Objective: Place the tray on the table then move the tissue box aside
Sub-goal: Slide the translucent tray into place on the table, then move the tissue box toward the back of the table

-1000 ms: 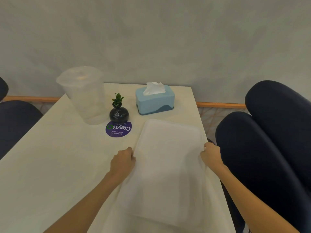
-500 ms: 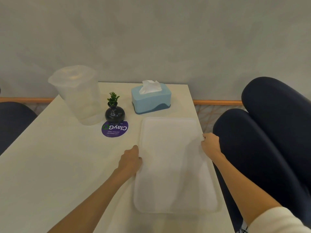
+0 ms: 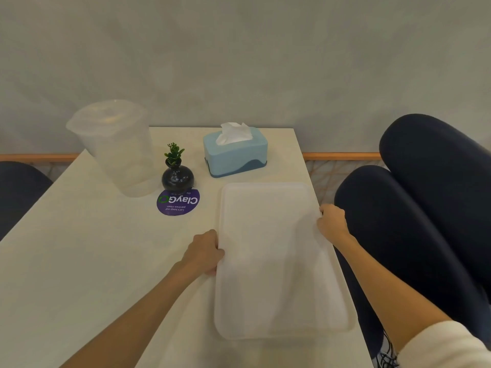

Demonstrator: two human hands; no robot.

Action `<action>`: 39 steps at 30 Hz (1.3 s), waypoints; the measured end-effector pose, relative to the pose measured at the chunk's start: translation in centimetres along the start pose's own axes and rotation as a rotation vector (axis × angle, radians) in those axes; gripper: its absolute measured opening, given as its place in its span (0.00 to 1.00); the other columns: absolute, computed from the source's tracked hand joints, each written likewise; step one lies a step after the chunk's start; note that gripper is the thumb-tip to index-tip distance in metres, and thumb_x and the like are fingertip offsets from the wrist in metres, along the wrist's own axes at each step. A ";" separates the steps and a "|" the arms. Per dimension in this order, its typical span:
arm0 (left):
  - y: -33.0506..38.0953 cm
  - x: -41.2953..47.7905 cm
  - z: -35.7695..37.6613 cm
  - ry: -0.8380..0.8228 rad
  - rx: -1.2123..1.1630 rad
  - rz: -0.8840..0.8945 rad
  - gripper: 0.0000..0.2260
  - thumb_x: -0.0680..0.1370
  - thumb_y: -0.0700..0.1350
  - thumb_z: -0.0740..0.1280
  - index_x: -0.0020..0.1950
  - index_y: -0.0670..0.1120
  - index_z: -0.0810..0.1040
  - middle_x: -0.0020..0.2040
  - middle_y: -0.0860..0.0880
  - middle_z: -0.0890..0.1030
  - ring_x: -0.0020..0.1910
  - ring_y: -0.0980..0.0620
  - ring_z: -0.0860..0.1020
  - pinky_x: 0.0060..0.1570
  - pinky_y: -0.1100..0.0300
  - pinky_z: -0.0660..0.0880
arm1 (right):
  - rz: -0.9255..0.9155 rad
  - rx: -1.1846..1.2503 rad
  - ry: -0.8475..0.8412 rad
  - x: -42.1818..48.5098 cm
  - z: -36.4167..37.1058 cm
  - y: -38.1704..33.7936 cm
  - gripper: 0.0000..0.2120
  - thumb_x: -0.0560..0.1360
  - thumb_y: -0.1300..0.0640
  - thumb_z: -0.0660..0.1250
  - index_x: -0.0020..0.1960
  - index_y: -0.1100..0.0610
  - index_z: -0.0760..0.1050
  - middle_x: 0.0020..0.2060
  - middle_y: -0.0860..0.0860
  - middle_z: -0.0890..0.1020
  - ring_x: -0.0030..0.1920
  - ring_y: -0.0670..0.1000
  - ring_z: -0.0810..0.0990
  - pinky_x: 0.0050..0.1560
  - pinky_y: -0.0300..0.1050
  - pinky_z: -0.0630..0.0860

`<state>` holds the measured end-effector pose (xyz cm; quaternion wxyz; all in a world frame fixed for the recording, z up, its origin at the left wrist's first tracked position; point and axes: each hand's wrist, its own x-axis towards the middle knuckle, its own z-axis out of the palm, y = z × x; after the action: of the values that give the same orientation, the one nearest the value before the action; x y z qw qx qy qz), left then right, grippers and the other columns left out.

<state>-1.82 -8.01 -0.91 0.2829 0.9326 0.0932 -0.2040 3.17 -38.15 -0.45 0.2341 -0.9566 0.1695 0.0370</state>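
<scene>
Tray (image 3: 276, 256) lies flat at lower right of frame on worktop (image 3: 79, 248); left hand (image 3: 204, 252) and right hand (image 3: 331, 221) clamped on its long edges. Tissue box (image 3: 235, 152) sits just above it. Advice: release both grips evenly without sliding the tray, then take the box.

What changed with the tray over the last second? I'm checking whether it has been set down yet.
The tray came down from a tilt to lie flat on the table. The left hand and right hand still grip its sides. The tissue box stayed put.
</scene>
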 end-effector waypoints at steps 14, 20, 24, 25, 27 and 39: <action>5.7 4.4 -9.3 0.190 -0.124 0.259 0.17 0.76 0.49 0.69 0.61 0.43 0.75 0.57 0.44 0.80 0.51 0.46 0.78 0.52 0.55 0.75 | -0.219 0.022 0.087 2.6 -3.9 -5.9 0.11 0.77 0.62 0.61 0.56 0.60 0.79 0.55 0.58 0.82 0.44 0.52 0.78 0.46 0.44 0.76; 7.8 8.7 -9.9 0.273 -0.362 0.243 0.26 0.77 0.48 0.66 0.72 0.41 0.64 0.67 0.41 0.73 0.63 0.43 0.73 0.50 0.57 0.69 | -0.317 0.056 0.075 4.4 -4.5 -9.2 0.11 0.77 0.62 0.62 0.56 0.60 0.79 0.53 0.57 0.82 0.49 0.52 0.79 0.48 0.39 0.72; 9.8 11.9 -10.5 0.365 -0.508 0.173 0.27 0.78 0.46 0.65 0.74 0.41 0.61 0.67 0.39 0.68 0.63 0.41 0.71 0.55 0.52 0.72 | -0.349 0.086 0.024 7.6 -4.9 -11.5 0.11 0.76 0.62 0.63 0.57 0.58 0.78 0.52 0.58 0.82 0.45 0.49 0.76 0.39 0.34 0.70; 10.3 12.6 -10.6 0.384 -0.548 0.155 0.27 0.78 0.46 0.65 0.74 0.41 0.59 0.68 0.39 0.67 0.63 0.40 0.71 0.57 0.51 0.72 | -0.359 0.081 -0.010 8.6 -4.8 -12.2 0.13 0.76 0.61 0.64 0.59 0.58 0.77 0.54 0.58 0.81 0.47 0.50 0.76 0.42 0.36 0.71; 11.1 14.4 -10.7 0.419 -0.598 0.104 0.28 0.79 0.46 0.64 0.75 0.40 0.58 0.68 0.39 0.66 0.64 0.39 0.70 0.57 0.50 0.71 | -0.370 0.084 -0.098 10.8 -4.3 -13.6 0.18 0.76 0.59 0.64 0.65 0.56 0.71 0.60 0.58 0.78 0.53 0.53 0.76 0.48 0.41 0.70; 10.0 21.1 -9.3 0.295 -0.730 -0.043 0.25 0.78 0.54 0.60 0.72 0.46 0.61 0.61 0.43 0.73 0.52 0.44 0.73 0.45 0.52 0.74 | -0.317 0.437 -0.264 17.6 0.2 -16.6 0.26 0.81 0.50 0.55 0.76 0.56 0.53 0.74 0.56 0.64 0.70 0.58 0.66 0.65 0.49 0.66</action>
<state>23.08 -9.71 1.88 0.5751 0.7878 0.2189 -0.0271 25.42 -29.59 3.94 0.4575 -0.8849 -0.0098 0.0866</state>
